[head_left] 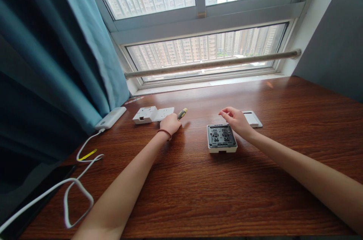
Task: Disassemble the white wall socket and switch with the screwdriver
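My left hand (170,122) is closed around a screwdriver; its yellow and dark grey handle (182,113) sticks out past the fingers, while the shaft is hidden. Beside that hand, on the left, lie a white box (145,114) and a flat white plate (163,113). My right hand (236,118) hovers at the back right corner of a wall switch (222,136), thumb and fingertips pinched together. Anything between those fingertips is too small to make out. The switch has a dark inner face and a white base. Partly behind my right hand lies a white switch cover (252,119).
A white power bank (110,118) sits by the blue curtain (93,43), with a white cable (85,179) running down the left side of the wooden table (193,194). A metal rail (215,64) crosses the window behind the table.
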`<state>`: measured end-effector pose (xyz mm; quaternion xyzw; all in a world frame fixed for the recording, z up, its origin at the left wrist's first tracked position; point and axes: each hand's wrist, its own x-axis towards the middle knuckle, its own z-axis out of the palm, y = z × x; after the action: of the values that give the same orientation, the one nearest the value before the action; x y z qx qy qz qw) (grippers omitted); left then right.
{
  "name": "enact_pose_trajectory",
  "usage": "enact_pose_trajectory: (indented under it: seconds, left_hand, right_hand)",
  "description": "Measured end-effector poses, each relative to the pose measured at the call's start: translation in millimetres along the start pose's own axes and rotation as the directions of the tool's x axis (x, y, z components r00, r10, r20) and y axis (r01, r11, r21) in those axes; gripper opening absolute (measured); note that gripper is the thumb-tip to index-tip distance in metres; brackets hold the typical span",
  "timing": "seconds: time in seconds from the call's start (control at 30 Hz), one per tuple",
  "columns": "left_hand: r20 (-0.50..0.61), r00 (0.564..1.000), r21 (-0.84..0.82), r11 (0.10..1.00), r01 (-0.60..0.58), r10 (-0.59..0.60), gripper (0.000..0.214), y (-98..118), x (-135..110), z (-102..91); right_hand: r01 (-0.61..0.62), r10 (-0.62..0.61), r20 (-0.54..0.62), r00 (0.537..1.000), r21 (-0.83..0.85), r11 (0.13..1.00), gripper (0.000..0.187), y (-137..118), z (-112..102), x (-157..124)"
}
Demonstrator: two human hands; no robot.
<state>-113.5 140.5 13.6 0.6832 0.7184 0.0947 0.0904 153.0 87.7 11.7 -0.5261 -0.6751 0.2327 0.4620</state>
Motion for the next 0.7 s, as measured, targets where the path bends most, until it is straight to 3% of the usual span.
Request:
enact_pose_trajectory:
  seconds: [0.2, 0.33, 0.37, 0.43, 0.5, 0.6, 0.7]
  left_hand:
    - [-0.059, 0.996, -0.039, 0.997, -0.073, 0.07, 0.013, 9, -6, -9.7]
    - [-0.11, 0.964, -0.133, 0.957, -0.257, 0.243, 0.018, 36, -30, -23.0]
    - [-0.12, 0.945, -0.172, 0.931, -0.322, 0.304, 0.019, 45, -40, -25.4]
    - [-0.165, 0.859, -0.312, 0.8, -0.512, 0.486, 0.021, 61, -60, -28.2]
    - [-0.141, 0.782, -0.411, 0.683, -0.604, 0.607, 0.022, 74, -78, -28.9]
    - [-0.099, 0.711, -0.562, 0.55, -0.617, 0.696, 0.033, 83, -92, -28.7]
    - [-0.12, 0.714, -0.657, 0.485, -0.578, 0.689, 0.041, 81, -90, -28.2]
  right_hand:
    - [0.01, -0.009, -0.028, 1.0, 0.035, 0.999, 0.025, -2, -2, 1]
    - [-0.044, 0.026, 0.068, 0.997, 0.274, 0.961, 0.027, -14, -3, -2]
    - [-0.09, 0.046, 0.131, 0.99, 0.354, 0.931, 0.029, -19, -2, -4]
    - [-0.193, 0.067, 0.263, 0.963, 0.488, 0.851, 0.033, -29, 1, -10]
    - [-0.237, 0.044, 0.329, 0.943, 0.574, 0.784, 0.036, -37, 5, -16]
    - [-0.178, 0.023, 0.246, 0.969, 0.632, 0.754, 0.031, -45, 3, -18]
    - [-0.084, 0.034, 0.093, 0.995, 0.603, 0.793, 0.026, -48, -17, -6]
